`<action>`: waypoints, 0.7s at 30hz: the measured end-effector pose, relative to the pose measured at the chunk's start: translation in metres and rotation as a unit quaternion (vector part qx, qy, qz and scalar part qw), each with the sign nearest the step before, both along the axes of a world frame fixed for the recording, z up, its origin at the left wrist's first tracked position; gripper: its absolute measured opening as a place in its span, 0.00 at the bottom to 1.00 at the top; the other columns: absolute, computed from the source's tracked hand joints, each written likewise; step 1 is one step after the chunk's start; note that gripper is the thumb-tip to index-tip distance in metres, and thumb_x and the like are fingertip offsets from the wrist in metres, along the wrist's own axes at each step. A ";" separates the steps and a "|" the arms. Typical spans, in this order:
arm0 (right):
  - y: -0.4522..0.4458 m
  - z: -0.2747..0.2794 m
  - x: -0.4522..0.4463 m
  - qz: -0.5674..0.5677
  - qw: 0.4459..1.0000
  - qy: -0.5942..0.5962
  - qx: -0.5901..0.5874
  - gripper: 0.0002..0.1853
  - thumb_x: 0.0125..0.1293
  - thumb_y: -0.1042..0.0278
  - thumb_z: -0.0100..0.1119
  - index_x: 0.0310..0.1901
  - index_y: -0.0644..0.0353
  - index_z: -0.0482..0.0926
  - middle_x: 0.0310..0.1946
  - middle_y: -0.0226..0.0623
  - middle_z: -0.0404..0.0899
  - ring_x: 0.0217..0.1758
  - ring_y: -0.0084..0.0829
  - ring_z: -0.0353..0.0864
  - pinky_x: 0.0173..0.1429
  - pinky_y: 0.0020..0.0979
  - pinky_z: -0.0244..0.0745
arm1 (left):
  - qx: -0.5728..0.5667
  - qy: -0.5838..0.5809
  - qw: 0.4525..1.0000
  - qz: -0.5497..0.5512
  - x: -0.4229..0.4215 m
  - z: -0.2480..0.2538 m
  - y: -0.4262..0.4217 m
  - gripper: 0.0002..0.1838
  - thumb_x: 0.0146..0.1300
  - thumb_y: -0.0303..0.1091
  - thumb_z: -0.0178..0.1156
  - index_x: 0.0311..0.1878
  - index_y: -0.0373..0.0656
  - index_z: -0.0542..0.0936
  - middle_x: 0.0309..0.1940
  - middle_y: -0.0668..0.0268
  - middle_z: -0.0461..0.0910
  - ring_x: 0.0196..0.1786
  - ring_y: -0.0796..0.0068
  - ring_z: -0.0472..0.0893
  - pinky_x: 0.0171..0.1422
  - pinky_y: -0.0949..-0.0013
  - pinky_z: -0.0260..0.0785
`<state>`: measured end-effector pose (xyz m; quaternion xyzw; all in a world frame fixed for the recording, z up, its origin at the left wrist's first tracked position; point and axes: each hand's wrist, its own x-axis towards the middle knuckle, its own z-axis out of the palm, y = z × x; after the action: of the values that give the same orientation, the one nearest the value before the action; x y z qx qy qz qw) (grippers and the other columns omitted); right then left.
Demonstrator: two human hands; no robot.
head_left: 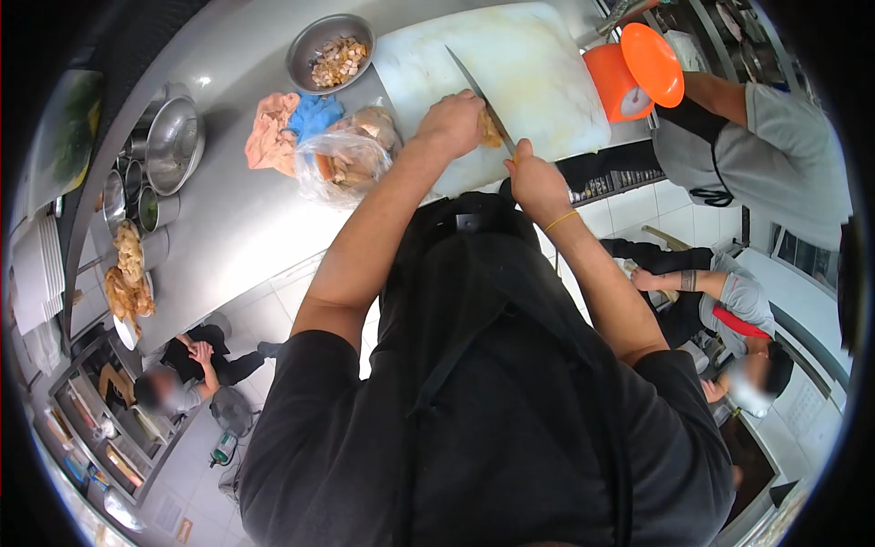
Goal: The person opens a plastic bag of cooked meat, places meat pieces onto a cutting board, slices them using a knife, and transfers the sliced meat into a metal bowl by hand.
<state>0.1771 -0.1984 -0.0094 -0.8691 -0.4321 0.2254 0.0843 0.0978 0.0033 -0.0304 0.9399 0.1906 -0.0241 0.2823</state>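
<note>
A long knife point(474, 80) lies over the white cutting board point(538, 55), its tip pointing away from me. My right hand point(536, 185) is closed round its handle near the board's front edge. Beside the blade, my left hand point(453, 125) has its fingers bent against a brown piece of food point(490, 133) on the board. Left of the board stand a metal bowl point(301, 56) of diced food and a clear plastic bag point(314, 178) with food pieces in it. The undersides of my left fingers are hidden.
An orange scale point(612, 84) stands at the board's right edge, with a co-worker's arm point(715, 96) beside it. Blue and pink cloths point(272, 132) lie left of the bag. Metal bowls point(175, 146) and fried food point(129, 283) are farther left. Two other people sit behind.
</note>
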 end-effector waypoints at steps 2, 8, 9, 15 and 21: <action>0.006 0.002 0.003 -0.006 1.000 0.016 -0.002 0.18 0.81 0.57 0.54 0.52 0.66 0.66 0.33 0.62 0.86 0.39 0.66 0.87 0.44 0.62 0.80 | -0.011 0.017 1.000 -0.012 -0.001 0.005 0.003 0.22 0.64 0.36 0.71 0.61 0.42 0.83 0.60 0.57 0.81 0.64 0.50 0.81 0.70 0.53 0.75; 0.000 0.001 0.008 -0.009 1.000 0.018 -0.006 0.18 0.80 0.56 0.55 0.52 0.64 0.67 0.33 0.60 0.86 0.41 0.65 0.87 0.45 0.62 0.79 | -0.002 -0.024 1.000 0.015 -0.006 0.002 -0.004 0.22 0.63 0.36 0.71 0.60 0.42 0.83 0.57 0.56 0.82 0.61 0.50 0.83 0.67 0.53 0.77; -0.002 0.006 0.007 -0.006 1.000 0.009 -0.003 0.18 0.80 0.56 0.55 0.52 0.64 0.67 0.33 0.60 0.86 0.40 0.64 0.87 0.44 0.61 0.80 | -0.008 -0.030 0.999 0.035 -0.009 0.004 -0.005 0.22 0.63 0.36 0.72 0.60 0.42 0.83 0.57 0.56 0.82 0.60 0.50 0.83 0.67 0.53 0.77; -0.017 0.046 -0.003 0.015 0.999 -0.033 -0.013 0.17 0.80 0.57 0.56 0.52 0.63 0.68 0.32 0.55 0.87 0.39 0.60 0.88 0.42 0.57 0.81 | -0.043 -0.069 0.992 0.101 -0.023 0.001 -0.016 0.20 0.63 0.37 0.74 0.57 0.41 0.85 0.54 0.56 0.84 0.57 0.50 0.84 0.65 0.52 0.77; -0.005 0.053 -0.002 0.050 0.998 -0.035 -0.034 0.14 0.80 0.61 0.55 0.52 0.64 0.69 0.34 0.54 0.87 0.42 0.59 0.89 0.46 0.55 0.82 | -0.017 -0.054 0.994 0.092 -0.021 0.006 -0.015 0.16 0.63 0.35 0.73 0.52 0.42 0.86 0.50 0.57 0.85 0.56 0.51 0.84 0.64 0.51 0.78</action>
<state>0.1748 -0.2038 0.0436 -0.8559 -0.4701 0.2135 0.0276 0.0772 -0.0120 -0.0242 0.9131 0.2606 0.0496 0.3096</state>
